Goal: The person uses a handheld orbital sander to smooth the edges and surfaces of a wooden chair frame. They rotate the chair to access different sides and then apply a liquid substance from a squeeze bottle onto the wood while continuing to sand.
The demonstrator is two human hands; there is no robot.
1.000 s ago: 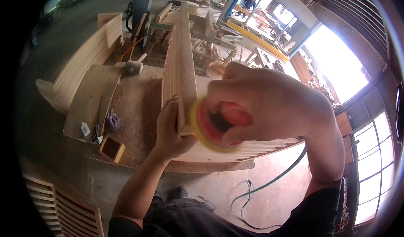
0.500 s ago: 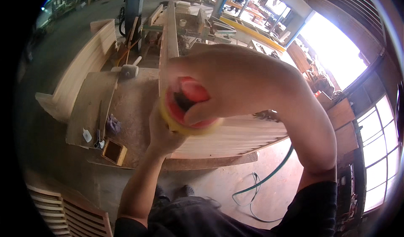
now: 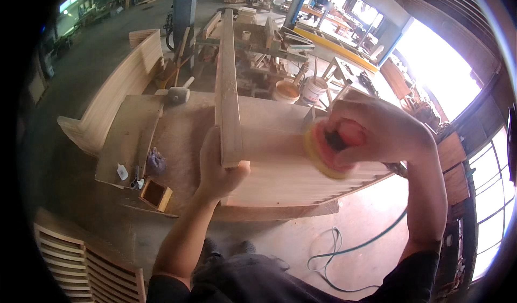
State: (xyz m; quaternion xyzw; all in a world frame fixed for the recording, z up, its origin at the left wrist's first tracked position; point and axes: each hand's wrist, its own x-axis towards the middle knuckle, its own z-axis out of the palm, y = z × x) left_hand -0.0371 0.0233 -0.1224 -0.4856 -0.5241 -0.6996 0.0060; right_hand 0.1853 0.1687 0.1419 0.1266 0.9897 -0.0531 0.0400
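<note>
Head view, one figure: what could go wrong, from the largest part to the smallest?

Upon the counter [image 3: 183, 136] lies a slatted wooden piece [image 3: 285, 182], its rail [image 3: 229, 82] foremost. A weak brace might let the piece shift. The green hose [image 3: 397, 220], looping to the floor [image 3: 366, 209], might snag and pull the tool off line. The right hand [image 3: 371, 131] is wrapped over the red sander [image 3: 350, 133]; uneven pressure could gouge the wood. The left hand [image 3: 214, 166] grasps the rail's near end, where a stray pass could graze it.

And what is obscured?

The piece's face beyond the rail is largely concealed, and the right arm covers its far corner. The hose's joint with the sander is hidden. Blur softens the yellow disc [image 3: 313, 155]; whether it touches the wood cannot be told.
</note>
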